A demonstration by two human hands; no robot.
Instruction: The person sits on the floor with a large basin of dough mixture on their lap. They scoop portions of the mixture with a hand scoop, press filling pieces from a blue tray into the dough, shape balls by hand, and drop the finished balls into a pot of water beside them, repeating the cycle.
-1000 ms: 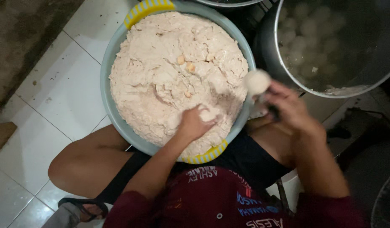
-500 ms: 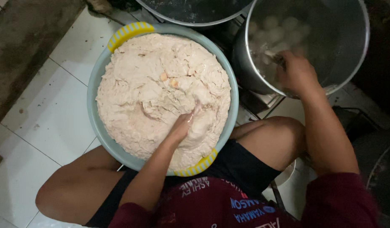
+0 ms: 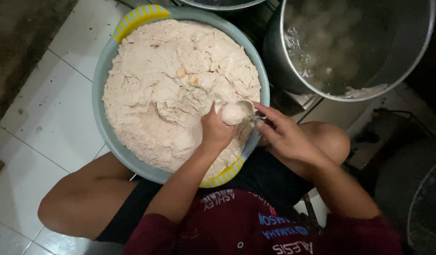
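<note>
Pale pink dough ball sits in a metal spoon over the big grey-blue plastic basin w/ yellow handles. Left hand is closed round a lump of dough, squeezing the ball out; right hand pinches the spoon handle. Steel pot of water just beside the basin.

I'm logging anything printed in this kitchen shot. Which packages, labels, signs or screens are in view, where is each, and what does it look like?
No packages, signs or screens.
Printed lettering on the dark red shirt: at the bottom edge of the view, below the left hand and the right hand; rows of small white and blue characters across the chest.
</note>
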